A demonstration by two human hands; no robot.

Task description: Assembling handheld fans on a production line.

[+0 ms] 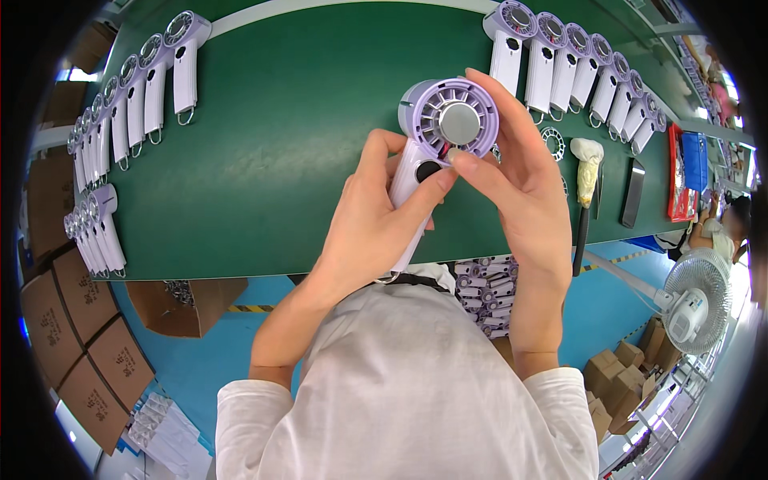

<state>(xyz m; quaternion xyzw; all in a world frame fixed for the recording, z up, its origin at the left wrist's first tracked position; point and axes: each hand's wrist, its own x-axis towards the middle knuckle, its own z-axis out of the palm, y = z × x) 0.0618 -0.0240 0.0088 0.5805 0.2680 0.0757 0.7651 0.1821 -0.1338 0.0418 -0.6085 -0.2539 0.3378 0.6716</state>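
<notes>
Both of my hands hold one handheld fan over the front of the green table. Its round lilac head (pixel 486 132) has a silver centre disc and radial slots facing up, and a bit of red shows at the lower edge of the opening. My left hand (pixel 364 216) wraps the white handle, its thumb beside the black oval button. Behind the head curve the fingers of my right hand (pixel 528 192), while its thumb presses at the lower rim. A wire loop hangs at the handle's end. Just right of my right hand lies a pale slotted ring (pixel 552 142).
Handheld fans line the table's left (pixel 130 104) and right (pixel 564 60). At right lie a mallet with a wrapped head (pixel 588 156), a black bar (pixel 633 192) and a red tray (pixel 680 180). Below stand an open carton (pixel 172 312), a bin of fans (pixel 486 292) and a pedestal fan (pixel 696 300).
</notes>
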